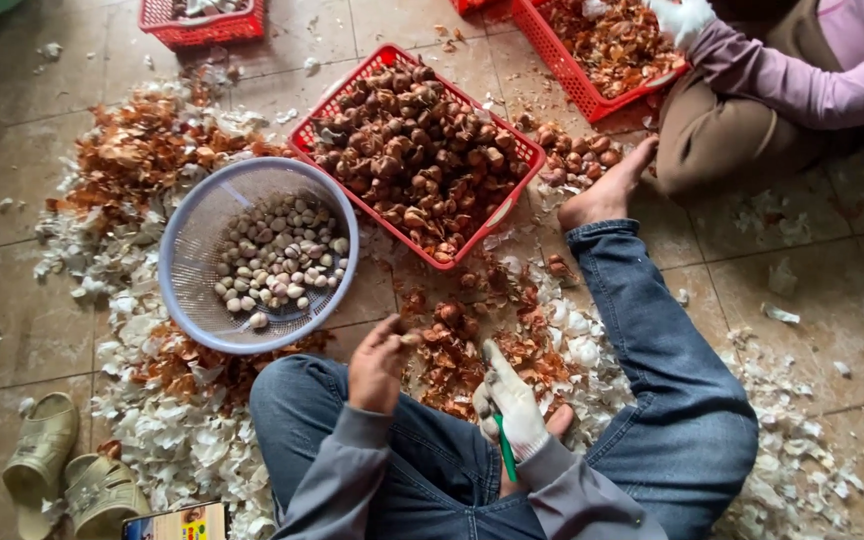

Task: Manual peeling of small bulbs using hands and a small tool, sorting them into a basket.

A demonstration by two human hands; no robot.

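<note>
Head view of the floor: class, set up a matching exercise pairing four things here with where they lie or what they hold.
Things:
1. round lilac plastic sieve basket
2. red square plastic crate
3. pair of beige rubber sandals
4. gloved right hand

Descriptions:
A. lies at the lower left, on the tiled floor
B. holds a thin green-handled tool
C. heaped with brown unpeeled bulbs
D. holds pale peeled cloves

Pairs: 1-D, 2-C, 3-A, 4-B
</note>
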